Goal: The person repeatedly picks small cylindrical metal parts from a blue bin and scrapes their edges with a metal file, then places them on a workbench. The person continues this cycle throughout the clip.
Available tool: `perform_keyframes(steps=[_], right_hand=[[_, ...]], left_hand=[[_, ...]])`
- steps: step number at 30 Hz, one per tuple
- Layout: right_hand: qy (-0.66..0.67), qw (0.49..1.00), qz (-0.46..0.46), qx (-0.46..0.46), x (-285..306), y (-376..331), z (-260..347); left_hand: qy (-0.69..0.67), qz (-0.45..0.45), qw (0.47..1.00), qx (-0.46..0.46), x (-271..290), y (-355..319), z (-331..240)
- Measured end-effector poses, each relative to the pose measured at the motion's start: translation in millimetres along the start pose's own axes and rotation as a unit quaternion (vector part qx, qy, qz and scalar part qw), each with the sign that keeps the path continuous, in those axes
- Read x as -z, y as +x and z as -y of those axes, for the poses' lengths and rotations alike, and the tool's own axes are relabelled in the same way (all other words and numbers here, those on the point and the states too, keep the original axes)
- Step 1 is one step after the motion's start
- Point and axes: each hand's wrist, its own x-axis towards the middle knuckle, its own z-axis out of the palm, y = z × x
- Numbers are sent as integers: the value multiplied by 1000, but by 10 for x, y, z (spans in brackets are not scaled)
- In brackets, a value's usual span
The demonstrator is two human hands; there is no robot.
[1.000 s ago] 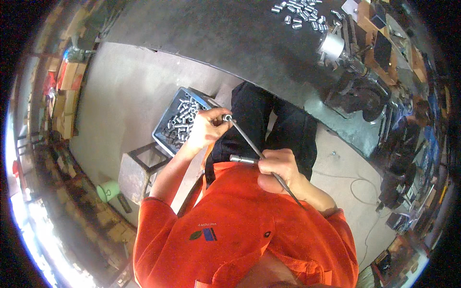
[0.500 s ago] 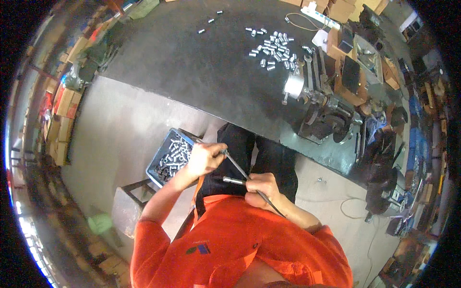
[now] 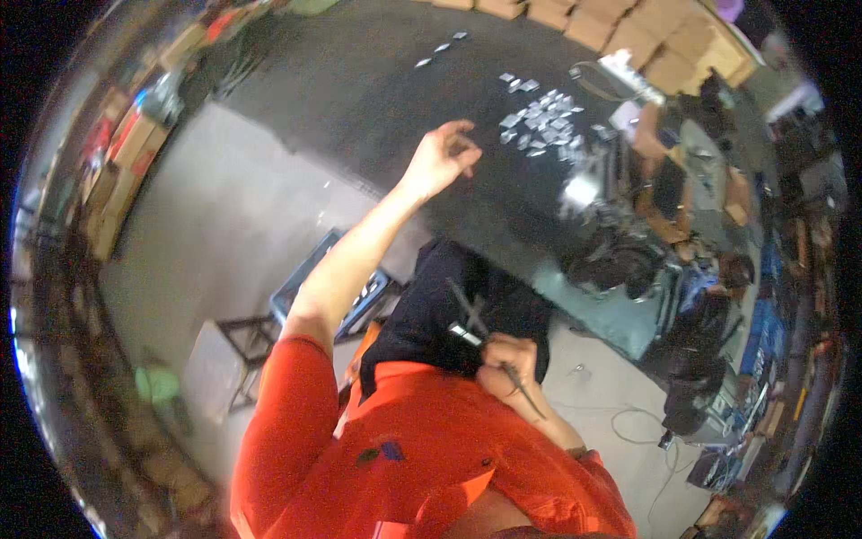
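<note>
Fingers of the left hand (image 3: 442, 160) hang loosely apart, empty, left of the metal pieces (image 3: 539, 121) at upper centre, while the right hand (image 3: 507, 359) clamps a thin rod (image 3: 480, 323).

Cardboard boxes at the edges

Brown cardboard boxes (image 3: 620, 27) stand far beyond the raised left hand (image 3: 440, 160); more stacked cartons (image 3: 112, 184) well to its left.
</note>
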Motion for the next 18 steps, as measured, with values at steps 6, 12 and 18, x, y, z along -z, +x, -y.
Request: perform_keyframes(steps=[6,12,18], right_hand=[[30,999,-7,-15,-135,-74,-143],[69,997,31,-31,-207,-11,-211],[54,997,45,-26,-201,8,-210]], left_hand=[[245,-26,961,127,1065,-1253,44],[525,-24,792,311,2109,-2895,1079],[654,95,646,382,1926,-3206,1341]])
